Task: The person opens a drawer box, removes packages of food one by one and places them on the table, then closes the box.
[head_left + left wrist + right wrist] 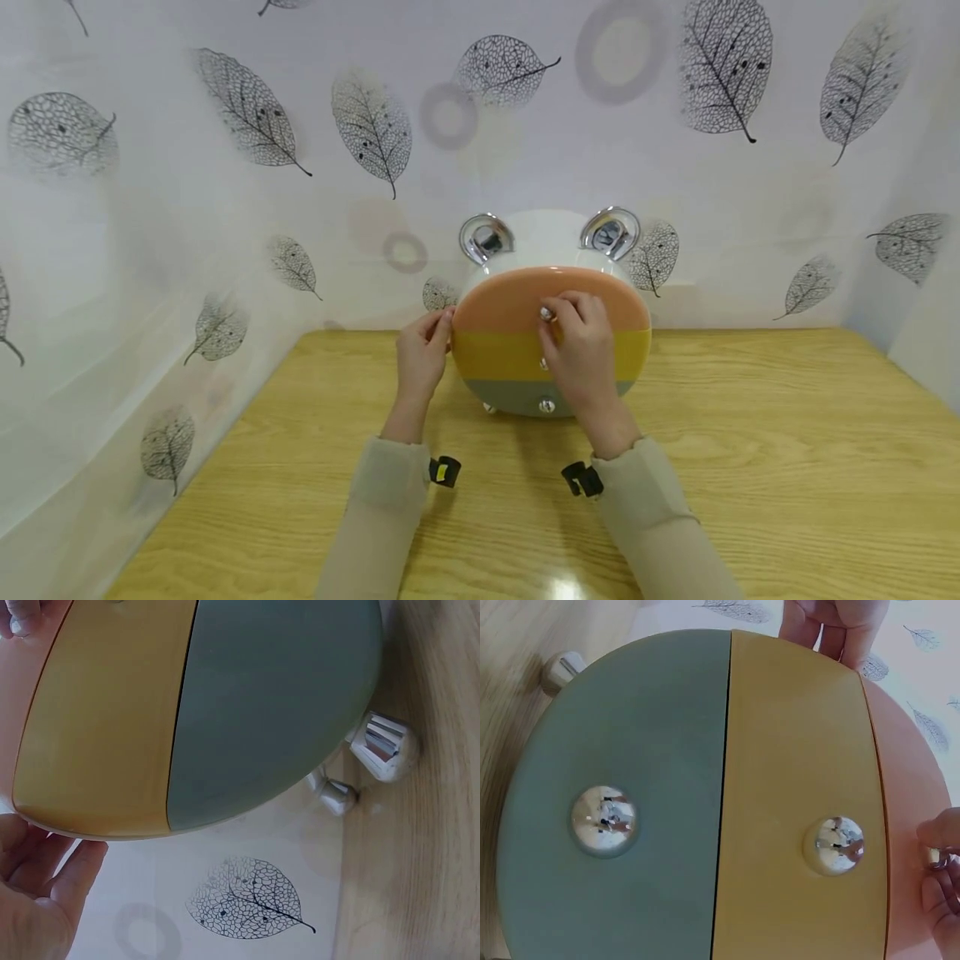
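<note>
A small rounded drawer chest (pixel 551 229) with a white body stands on the table. Its front has an orange drawer (pixel 495 300) on top, a yellow drawer (pixel 495 354) in the middle and a green drawer (pixel 517 396) at the bottom. Each drawer carries a round chrome knob, like the green one's knob (pixel 604 820). My right hand (pixel 581 346) pinches the orange drawer's knob (pixel 546 314) between thumb and fingers. Against the chest's left side rests my left hand (pixel 422 354), its fingers (pixel 79 874) fairly straight along the edge. The drawer fronts look about level.
Two chrome rings (pixel 486 239) stick up from the chest's top like eyes. Short chrome feet (pixel 384 746) hold it above the wooden table (pixel 300 483). Close behind hangs a pale cloth (pixel 360 250) printed with leaves, which also runs along both sides.
</note>
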### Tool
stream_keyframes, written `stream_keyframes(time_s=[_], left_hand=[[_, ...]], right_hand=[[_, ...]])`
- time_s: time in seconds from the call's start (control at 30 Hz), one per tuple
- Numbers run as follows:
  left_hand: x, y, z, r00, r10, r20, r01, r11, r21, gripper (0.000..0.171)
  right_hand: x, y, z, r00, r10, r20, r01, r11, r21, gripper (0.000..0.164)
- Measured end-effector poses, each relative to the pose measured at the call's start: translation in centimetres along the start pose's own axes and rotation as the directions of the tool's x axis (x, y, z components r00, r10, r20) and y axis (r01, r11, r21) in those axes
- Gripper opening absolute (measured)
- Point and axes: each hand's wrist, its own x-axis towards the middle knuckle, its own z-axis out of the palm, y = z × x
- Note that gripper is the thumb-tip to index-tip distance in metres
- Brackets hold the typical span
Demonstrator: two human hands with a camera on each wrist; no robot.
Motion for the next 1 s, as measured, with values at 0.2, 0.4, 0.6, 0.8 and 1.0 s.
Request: stream_keyframes(time_s=[0.2, 0.4, 0.6, 0.8, 1.0], left_hand=[[0.0, -0.2, 0.1, 1.0, 0.02, 0.003, -0.02, 1.0, 0.004, 0.024], [-0.2, -0.1, 0.1, 1.0, 0.031, -0.001, -0.031, 0.999, 0.019, 0.024], [-0.2, -0.1, 0.0, 1.0, 0.028, -0.012, -0.027, 0.999, 0.029, 0.023], [-0.3, -0.2, 0.0, 1.0, 0.01, -0.006, -0.01, 1.0, 0.009, 0.024], [-0.3, -0.1, 0.0, 1.0, 0.029, -0.008, -0.029, 0.999, 0.026, 0.024]], right_hand=[[0.0, -0.1, -0.3, 1.0, 0.005, 0.003, -0.005, 1.0, -0.024, 0.015], [0.2, -0.4, -0.7, 1.0, -0.007, 0.013, 0.007, 0.999, -0.048, 0.013], [0.5, -1.2, -1.5, 0.998, -0.022, 0.055, 0.026, 0.997, -0.073, 0.011], [0.6, -1.9, -2.3, 0.991, 0.021, 0.133, -0.006, 0.994, -0.112, 0.01], [0.8, -2.6, -3.1, 0.984, 0.041, 0.175, -0.019, 0.992, -0.128, 0.014]])
